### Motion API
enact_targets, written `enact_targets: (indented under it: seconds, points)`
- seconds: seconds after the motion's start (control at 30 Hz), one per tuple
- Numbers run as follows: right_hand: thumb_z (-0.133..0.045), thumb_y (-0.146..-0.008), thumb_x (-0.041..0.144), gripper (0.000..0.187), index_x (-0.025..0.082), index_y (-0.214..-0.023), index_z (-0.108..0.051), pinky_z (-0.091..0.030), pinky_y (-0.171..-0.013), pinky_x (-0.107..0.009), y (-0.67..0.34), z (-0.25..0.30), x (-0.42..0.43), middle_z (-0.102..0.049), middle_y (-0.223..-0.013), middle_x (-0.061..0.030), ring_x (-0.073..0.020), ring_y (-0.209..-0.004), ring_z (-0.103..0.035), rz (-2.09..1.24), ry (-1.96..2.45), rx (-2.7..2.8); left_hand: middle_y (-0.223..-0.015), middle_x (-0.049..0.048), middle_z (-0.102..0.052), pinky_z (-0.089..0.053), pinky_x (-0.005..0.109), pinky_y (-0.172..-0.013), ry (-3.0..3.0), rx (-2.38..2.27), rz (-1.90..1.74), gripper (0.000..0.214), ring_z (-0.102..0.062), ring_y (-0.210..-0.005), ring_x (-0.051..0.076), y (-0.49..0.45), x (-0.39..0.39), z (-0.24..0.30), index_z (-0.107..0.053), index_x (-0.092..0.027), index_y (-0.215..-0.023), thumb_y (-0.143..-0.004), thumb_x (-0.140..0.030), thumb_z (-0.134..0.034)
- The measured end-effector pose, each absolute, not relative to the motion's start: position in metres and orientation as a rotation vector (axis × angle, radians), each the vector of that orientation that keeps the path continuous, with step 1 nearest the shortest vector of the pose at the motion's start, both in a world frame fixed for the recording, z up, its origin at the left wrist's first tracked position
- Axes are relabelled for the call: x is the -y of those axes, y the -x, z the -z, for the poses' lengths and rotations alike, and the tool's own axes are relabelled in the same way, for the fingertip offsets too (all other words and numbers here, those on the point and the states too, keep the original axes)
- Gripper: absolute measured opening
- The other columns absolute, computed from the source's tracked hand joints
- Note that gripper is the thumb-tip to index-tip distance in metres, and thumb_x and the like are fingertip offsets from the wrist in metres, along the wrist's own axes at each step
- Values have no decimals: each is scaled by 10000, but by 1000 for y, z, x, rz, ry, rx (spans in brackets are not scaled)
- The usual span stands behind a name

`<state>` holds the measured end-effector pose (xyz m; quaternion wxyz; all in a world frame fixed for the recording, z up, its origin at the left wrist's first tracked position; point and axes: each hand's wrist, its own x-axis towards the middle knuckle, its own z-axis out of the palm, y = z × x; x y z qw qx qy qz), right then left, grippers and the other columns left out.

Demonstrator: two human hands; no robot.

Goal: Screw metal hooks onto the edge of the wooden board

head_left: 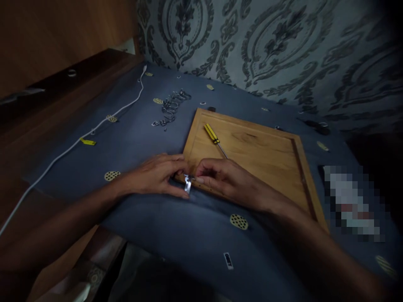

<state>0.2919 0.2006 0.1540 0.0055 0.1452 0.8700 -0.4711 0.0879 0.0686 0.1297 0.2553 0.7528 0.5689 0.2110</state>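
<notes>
- The person is leaning over a wooden board point(267, 155) that is lying on a blue cloth point(176, 226), with both bare forearms reaching in from the near edge.
- The left hand point(157, 174) is resting on the cloth just beside the board's near-left corner, its fingers curling inward and its thumb pressing against a small metal fitting point(188, 183).
- The right hand point(220, 178) is lying over the board's near edge, its fingertips bunching together and pinching the same fitting from the right.
- The metal fitting is sitting between the two hands, touching the board's near-left corner, where the wood is meeting the cloth; its exact shape is too small and dim to make out.
- A screwdriver point(214, 137) with a yellow handle is lying loose on the board, beyond the hands and apart from them, its tip pointing towards the right hand.
- A heap of metal hardware point(171, 109) is lying on the cloth far left of the board.
- A white cable point(103, 121) is trailing across the left side of the cloth, from the far end towards the near left.
- Patterned wallpaper point(267, 46) is running along the far side.
</notes>
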Motion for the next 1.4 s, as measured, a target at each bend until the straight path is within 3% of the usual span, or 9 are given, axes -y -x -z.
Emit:
enact_targets:
  seconds: [0.3,0.67,1.4]
  points:
    - [-591,-956,357,187,216,-857,-663,-409,-621,-259,-286,-157,-200,-652,-783,6,-135,-682,-567,1392,-446,-2665,-971,-22,-583,-359,282,-801,-2016,-1535,-559,436,-566,-857,146,-89,-66,-130,-632,-204,-1039,-881,-592,-756]
    - [-616,-951,412,215,219,-890,-689,-470,-670,-289,-283,-155,-205,-710,-842,-24,-177,-765,-636,1359,-494,-2604,-944,-30,-554,-349,298,-788,-2049,-1510,-593,448,-540,-815,143,-88,-67,-125,-605,-200,-978,-904,-629,-711]
    - [-608,-959,427,246,222,-843,-681,-430,-600,-281,-281,-160,-198,-691,-762,-9,-155,-664,-583,1263,-547,-2656,-976,-20,-563,-352,312,-814,-2020,-1502,-552,347,-548,-857,159,-90,-67,-129,-588,-203,-977,-924,-515,-730]
